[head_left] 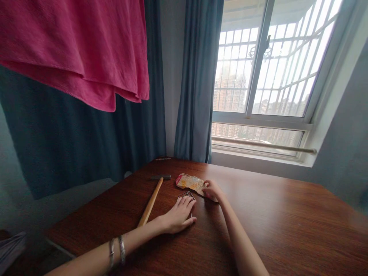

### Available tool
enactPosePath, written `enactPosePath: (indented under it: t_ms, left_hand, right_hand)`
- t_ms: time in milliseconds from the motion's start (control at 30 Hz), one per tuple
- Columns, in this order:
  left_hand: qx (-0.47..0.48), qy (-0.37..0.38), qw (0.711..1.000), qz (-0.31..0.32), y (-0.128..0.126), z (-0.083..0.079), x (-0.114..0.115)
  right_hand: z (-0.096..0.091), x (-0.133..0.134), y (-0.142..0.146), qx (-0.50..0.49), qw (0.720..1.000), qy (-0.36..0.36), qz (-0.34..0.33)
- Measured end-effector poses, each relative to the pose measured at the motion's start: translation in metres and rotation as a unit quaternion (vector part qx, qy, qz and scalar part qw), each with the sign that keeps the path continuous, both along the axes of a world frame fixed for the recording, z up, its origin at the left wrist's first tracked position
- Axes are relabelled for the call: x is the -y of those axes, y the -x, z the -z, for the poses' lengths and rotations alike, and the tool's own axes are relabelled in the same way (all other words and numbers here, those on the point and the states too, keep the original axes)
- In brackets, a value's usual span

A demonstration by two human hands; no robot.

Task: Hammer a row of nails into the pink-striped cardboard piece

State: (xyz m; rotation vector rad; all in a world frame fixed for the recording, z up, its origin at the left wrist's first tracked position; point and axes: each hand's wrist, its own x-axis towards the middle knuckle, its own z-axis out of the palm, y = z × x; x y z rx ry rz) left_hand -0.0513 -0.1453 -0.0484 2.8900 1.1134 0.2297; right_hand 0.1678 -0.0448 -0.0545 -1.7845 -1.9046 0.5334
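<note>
Metal nails (191, 194) are lying under and just beyond the left hand (178, 215), palm down, thumb spread; the right hand (212, 189) is pinching a patterned packet (186, 182); a hammer (152, 201) is lying left of both

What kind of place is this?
Probably a room in a home, likely an upper-floor flat: blue curtains, a pink cloth hanging in front of one of them, and a barred window looking out on tall buildings.
</note>
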Motion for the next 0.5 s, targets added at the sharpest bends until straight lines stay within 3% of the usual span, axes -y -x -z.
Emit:
enactPosePath:
  t_ms: [267,400,500]
  left_hand:
    - [0.022,-0.03,0.997,-0.062,0.029,-0.007,-0.037]
    - [0.081,-0.052,0.992,-0.078,0.032,-0.016,-0.052]
    - [0.103,-0.05,0.99,-0.083,0.028,-0.025,-0.08]
  right_hand:
    - [0.003,-0.003,-0.002,0.017,1.0,-0.018,-0.005]
    - [-0.004,-0.002,-0.004,0.045,0.998,-0.047,0.007]
    - [-0.008,-0.002,-0.005,0.067,0.995,-0.07,0.022]
